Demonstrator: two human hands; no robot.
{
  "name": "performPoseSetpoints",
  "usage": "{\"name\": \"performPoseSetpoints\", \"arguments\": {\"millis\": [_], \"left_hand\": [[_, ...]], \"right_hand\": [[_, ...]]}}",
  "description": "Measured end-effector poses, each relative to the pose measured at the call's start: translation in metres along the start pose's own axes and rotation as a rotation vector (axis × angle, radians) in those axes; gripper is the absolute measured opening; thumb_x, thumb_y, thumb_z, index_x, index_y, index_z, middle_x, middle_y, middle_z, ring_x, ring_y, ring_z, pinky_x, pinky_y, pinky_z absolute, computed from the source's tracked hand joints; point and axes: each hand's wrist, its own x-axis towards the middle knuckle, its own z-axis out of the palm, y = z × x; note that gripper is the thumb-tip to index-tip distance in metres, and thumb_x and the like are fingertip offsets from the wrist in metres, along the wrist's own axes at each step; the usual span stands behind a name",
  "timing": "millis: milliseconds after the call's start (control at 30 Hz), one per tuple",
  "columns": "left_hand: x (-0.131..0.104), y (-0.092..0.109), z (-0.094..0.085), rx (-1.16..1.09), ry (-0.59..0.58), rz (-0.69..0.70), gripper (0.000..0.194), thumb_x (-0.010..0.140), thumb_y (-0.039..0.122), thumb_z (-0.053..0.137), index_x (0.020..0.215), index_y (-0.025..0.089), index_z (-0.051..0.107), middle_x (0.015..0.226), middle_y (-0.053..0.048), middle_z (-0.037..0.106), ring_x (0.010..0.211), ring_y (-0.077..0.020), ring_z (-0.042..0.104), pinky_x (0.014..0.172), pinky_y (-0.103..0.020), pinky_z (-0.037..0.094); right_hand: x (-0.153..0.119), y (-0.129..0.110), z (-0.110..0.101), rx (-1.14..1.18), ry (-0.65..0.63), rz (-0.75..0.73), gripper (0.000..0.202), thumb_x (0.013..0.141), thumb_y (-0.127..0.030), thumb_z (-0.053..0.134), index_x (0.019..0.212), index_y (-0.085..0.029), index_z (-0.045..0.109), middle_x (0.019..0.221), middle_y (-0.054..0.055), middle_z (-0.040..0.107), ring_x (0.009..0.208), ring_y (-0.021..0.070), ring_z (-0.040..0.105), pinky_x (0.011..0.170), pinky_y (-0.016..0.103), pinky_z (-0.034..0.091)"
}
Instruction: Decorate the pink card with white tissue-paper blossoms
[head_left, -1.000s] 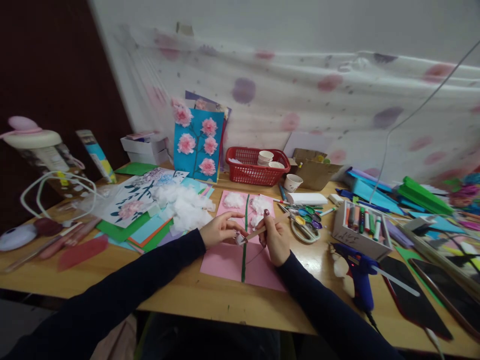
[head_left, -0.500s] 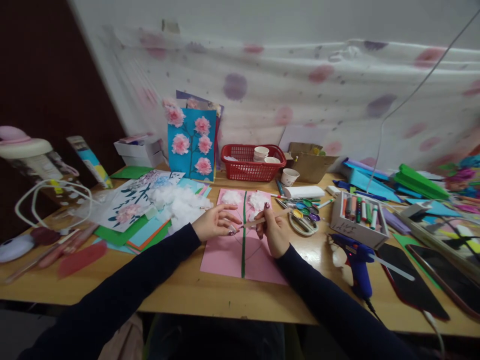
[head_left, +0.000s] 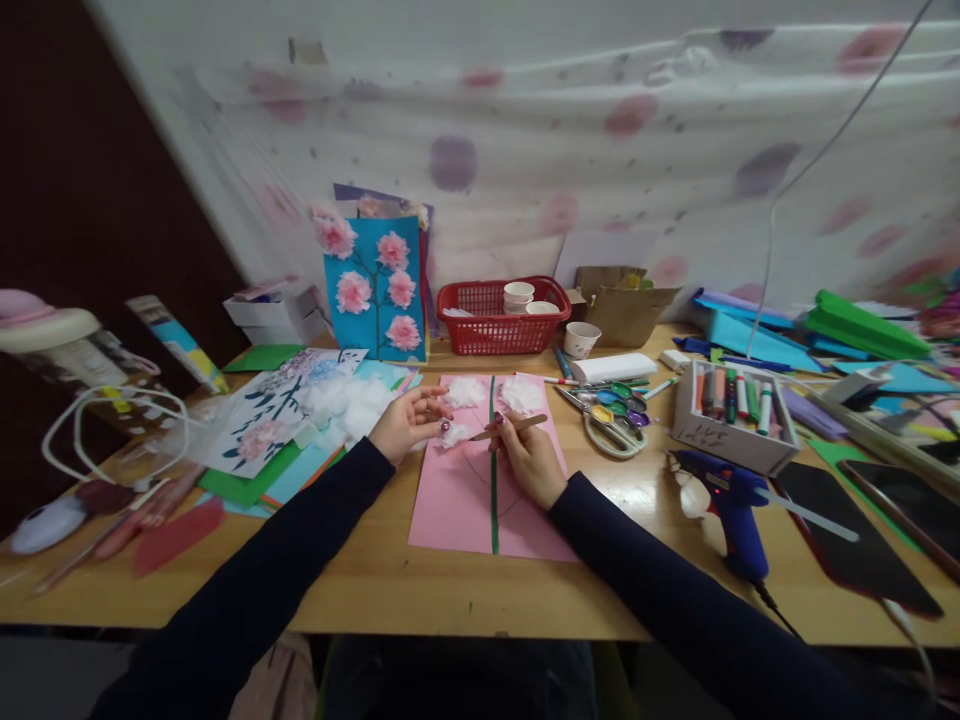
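My right hand (head_left: 531,462) grips a flat wooden stick (head_left: 532,422), its tip pointing left over the pink sheet (head_left: 450,510), near the small cotton tuft (head_left: 454,436). My left hand (head_left: 409,424) is loosely parted, thumb beside that tuft; cannot tell whether they touch. Sheet lies flat on the table (head_left: 337,595), between my forearms, with a green stripe (head_left: 494,515) down its middle. Two larger white tufts (head_left: 464,391) sit near its far edge, one each side of the stripe. Cotton pile (head_left: 349,408) left of the sheet; blue glue gun (head_left: 742,525) to the right.
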Motion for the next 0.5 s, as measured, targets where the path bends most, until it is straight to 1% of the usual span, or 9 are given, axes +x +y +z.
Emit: {"name": "performPoseSetpoints", "arguments": {"millis": [133,300,400,500], "left_hand": [[0.0,0.0,0.002,-0.023,0.005,-0.015,0.061,0.052,0.016,0.078,0.105,0.014,0.049,0.071,0.001,0.063,0.072,-0.0138,0.062,0.071,-0.029,0.048],[-0.001,-0.002,0.008,0.043,-0.02,-0.033,0.06,0.056,0.019,0.075,0.108,0.013,0.045,0.076,-0.002,0.066,0.073,-0.0157,0.064,0.07,-0.029,0.048],[0.001,-0.007,0.015,0.154,-0.024,-0.013,0.058,0.062,0.018,0.07,0.112,0.014,0.042,0.082,-0.005,0.067,0.075,-0.016,0.065,0.069,-0.028,0.048],[0.004,-0.011,0.022,0.366,0.012,0.062,0.055,0.065,0.015,0.066,0.115,0.015,0.042,0.085,-0.004,0.064,0.069,-0.013,0.063,0.064,-0.024,0.046]], "right_hand": [[0.004,0.0,0.0,-0.044,-0.015,-0.026,0.036,0.085,-0.048,0.045,0.072,-0.018,0.06,0.057,0.0,0.06,0.043,0.0098,0.05,0.039,0.019,0.037],[0.005,0.002,0.001,0.013,-0.024,-0.007,0.033,0.084,-0.047,0.047,0.076,-0.018,0.059,0.062,0.001,0.061,0.047,0.0107,0.052,0.04,0.018,0.037],[0.005,0.003,0.002,0.004,-0.027,0.0,0.033,0.086,-0.046,0.045,0.076,-0.017,0.058,0.063,0.001,0.06,0.044,0.0095,0.05,0.038,0.017,0.036],[0.005,0.005,0.002,-0.004,-0.018,-0.01,0.034,0.086,-0.046,0.044,0.075,-0.018,0.058,0.063,0.001,0.06,0.044,0.0094,0.05,0.039,0.017,0.037]]}}
